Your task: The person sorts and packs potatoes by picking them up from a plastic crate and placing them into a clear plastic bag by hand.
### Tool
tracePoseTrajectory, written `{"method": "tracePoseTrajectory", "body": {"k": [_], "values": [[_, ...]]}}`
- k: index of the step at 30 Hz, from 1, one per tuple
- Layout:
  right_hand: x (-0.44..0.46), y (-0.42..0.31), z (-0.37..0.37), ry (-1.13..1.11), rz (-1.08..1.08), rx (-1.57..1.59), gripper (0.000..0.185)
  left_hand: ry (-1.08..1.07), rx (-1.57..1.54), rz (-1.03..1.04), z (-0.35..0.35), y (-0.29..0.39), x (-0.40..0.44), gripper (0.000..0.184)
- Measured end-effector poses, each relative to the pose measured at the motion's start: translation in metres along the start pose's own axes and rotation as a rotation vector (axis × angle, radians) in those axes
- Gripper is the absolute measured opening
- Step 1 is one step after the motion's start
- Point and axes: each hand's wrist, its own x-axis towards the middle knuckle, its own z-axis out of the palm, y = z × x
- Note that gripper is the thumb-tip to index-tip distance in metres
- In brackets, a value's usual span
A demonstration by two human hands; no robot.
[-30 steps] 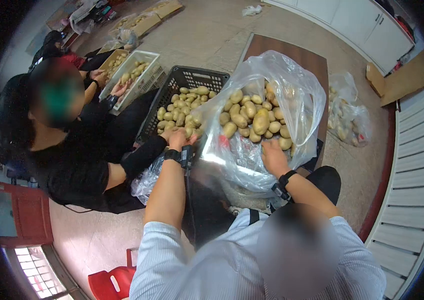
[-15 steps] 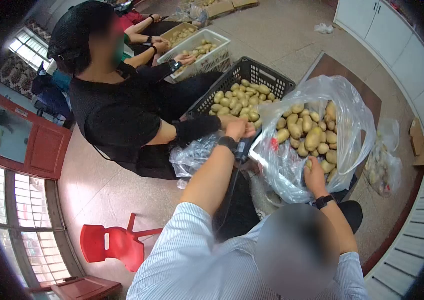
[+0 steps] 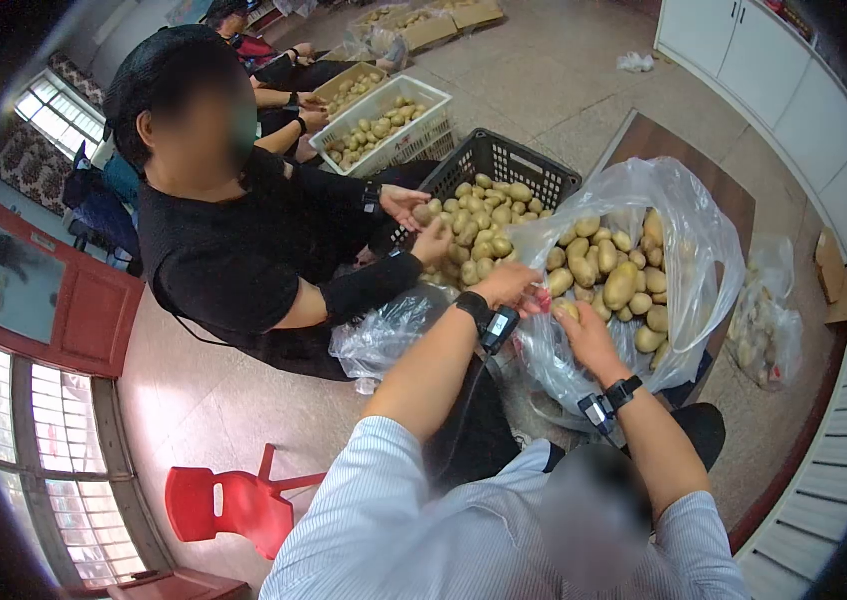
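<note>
A large clear plastic bag [image 3: 709,235] full of potatoes [image 3: 622,286] stands open in front of me. My right hand [image 3: 592,345] is closed around a potato [image 3: 566,309] over the near left part of the bag. Just to its left, my left hand [image 3: 512,286] is at the bag's left rim, fingers curled beside a red mark on the plastic. What those fingers hold, if anything, is hidden. Beyond my left hand is a black crate [image 3: 534,165] of potatoes. A co-worker's two hands [image 3: 422,225] are at its left side, near its potatoes.
The co-worker in black sits at my left, with crumpled clear plastic [image 3: 384,335] on their lap. A white crate [image 3: 424,95] of potatoes stands farther back. At right lies another filled plastic bag [image 3: 769,320]. A red chair [image 3: 229,510] stands behind at left.
My left hand has moved back from the crate's edge to the bag's rim. My right hand has lifted a potato leftward from the pile. The co-worker's hands have come apart and shifted left.
</note>
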Motion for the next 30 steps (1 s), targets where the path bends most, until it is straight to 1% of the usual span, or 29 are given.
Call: {"method": "tracePoseTrajectory", "body": {"k": [1,4,5,6,7,8,9,10,12,13,15,16,17,18,19,20,21,22,23,24,26,27,28,29,30], "values": [[0.002,-0.005,0.0,0.001,0.0,-0.001,0.036,-0.063,-0.028,-0.048,0.003,0.001,0.001,0.042],[0.007,-0.01,0.003,-0.004,-0.043,0.042,0.033,-0.096,-0.023,-0.058,0.013,0.003,0.0,0.046],[0.01,-0.004,0.008,0.026,-0.107,0.084,0.032,-0.101,-0.024,-0.061,0.016,0.004,-0.002,0.046],[0.013,0.0,0.011,0.056,-0.173,0.125,0.031,-0.156,-0.052,-0.064,0.017,0.007,-0.004,0.046],[0.015,0.0,0.012,0.06,-0.168,0.123,0.031,-0.212,-0.078,-0.068,0.017,0.007,-0.003,0.047],[0.016,0.001,0.012,0.011,-0.123,0.14,0.03,-0.221,-0.078,-0.071,0.016,0.005,-0.002,0.047],[0.016,0.004,0.012,-0.035,-0.072,0.157,0.03,-0.227,-0.084,-0.033,0.016,0.003,-0.001,0.047],[0.013,0.0,0.011,-0.02,-0.052,0.151,0.03,-0.242,-0.089,0.002,0.015,-0.004,0.005,0.047],[0.006,-0.008,0.009,-0.018,-0.021,0.351,0.03,-0.252,-0.091,-0.034,0.012,-0.001,0.004,0.042],[0.005,-0.002,0.009,0.016,0.009,0.338,0.03,-0.31,-0.151,0.014,0.001,-0.021,0.026,0.041],[0.004,0.019,0.01,0.111,-0.147,0.113,0.029,-0.26,-0.205,0.002,0.001,-0.016,0.019,0.037],[-0.003,0.022,0.003,0.133,-0.129,0.104,0.029,-0.171,-0.161,-0.002,0.001,-0.009,0.01,0.036],[-0.01,0.024,-0.003,0.134,-0.066,0.038,0.03,-0.096,-0.161,-0.014,0.003,-0.003,0.005,0.034],[-0.015,0.024,-0.007,0.13,-0.006,-0.025,0.031,-0.117,-0.173,0.007,-0.003,-0.003,0.004,0.031],[-0.017,0.035,-0.01,0.215,-0.056,-0.047,0.033,-0.06,-0.22,0.029,-0.01,-0.01,0.011,0.029],[-0.02,0.04,-0.019,0.22,-0.051,-0.049,0.033,0.0,-0.268,0.05,-0.016,-0.016,0.016,0.027],[-0.022,0.045,-0.029,0.315,-0.062,-0.181,0.034,-0.005,-0.266,0.049,-0.023,-0.021,0.02,0.027],[-0.023,0.05,-0.038,0.408,-0.074,-0.314,0.036,0.043,-0.306,0.054,-0.029,-0.022,0.02,0.026],[-0.026,0.056,-0.045,0.479,-0.052,-0.381,0.04,0.093,-0.344,0.059,-0.034,-0.024,0.02,0.025],[-0.026,0.062,-0.056,0.481,-0.05,-0.381,0.04,0.092,-0.342,0.058,-0.039,-0.024,0.021,0.025],[-0.024,0.064,-0.077,0.499,0.208,-0.396,0.042,0.218,-0.347,0.053,-0.05,-0.028,0.024,0.026],[-0.026,0.066,-0.081,0.499,0.208,-0.394,0.042,0.269,-0.391,0.051,-0.054,-0.031,0.026,0.027],[-0.026,0.069,-0.084,0.508,0.265,-0.507,0.046,0.271,-0.389,0.05,-0.058,-0.034,0.029,0.027],[-0.027,0.071,-0.085,0.516,0.32,-0.618,0.051,0.323,-0.407,0.06,-0.062,-0.037,0.031,0.028],[-0.027,0.074,-0.086,0.514,0.316,-0.613,0.051,0.375,-0.425,0.07,-0.067,-0.039,0.033,0.029]]}}
